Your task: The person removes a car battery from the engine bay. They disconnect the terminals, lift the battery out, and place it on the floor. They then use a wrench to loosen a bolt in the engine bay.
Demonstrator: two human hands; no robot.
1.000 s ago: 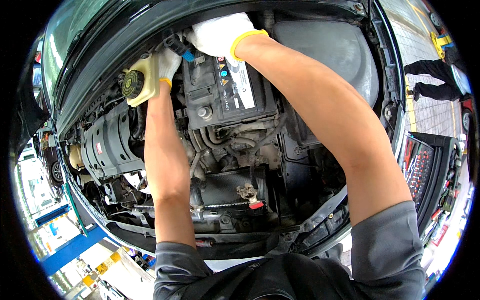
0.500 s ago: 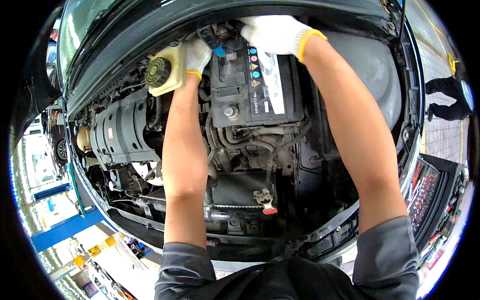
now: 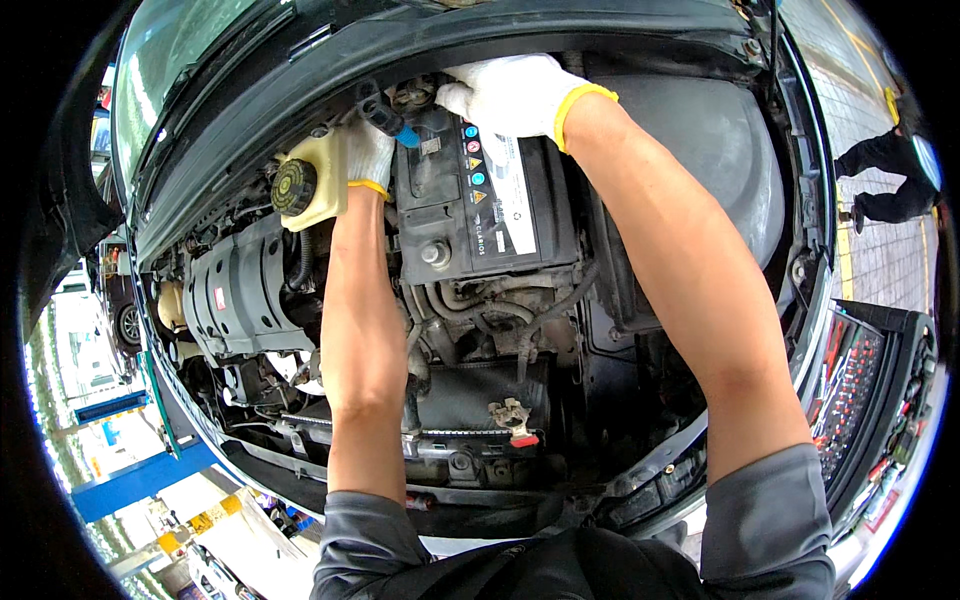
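A black car battery [image 3: 425,225] with a white label strip sits in the engine bay, its near silver post bare. At its far left corner, my left hand [image 3: 368,160], in a white knit glove with a yellow cuff, reaches in beside a yellowed fluid reservoir [image 3: 328,205] with a black cap. Its fingers are hidden behind a black elbow-shaped part with a blue end [image 3: 402,133]. My right hand [image 3: 515,95], gloved the same way, lies over the battery's far end. Its thumb and fingers are bent together at the far edge; what they grip is hidden.
A loose cable clamp with a red tab [image 3: 515,425] rests near the front. Black hoses [image 3: 480,305] run before the battery, and a ribbed engine cover [image 3: 235,305] lies left. An open tool tray [image 3: 850,400] stands right; a person's dark-clothed legs [image 3: 890,180] show beyond.
The view has shifted, so the engine bay sits lower and further left. My right hand has edged left along the battery's far end, and its thumb shows more plainly.
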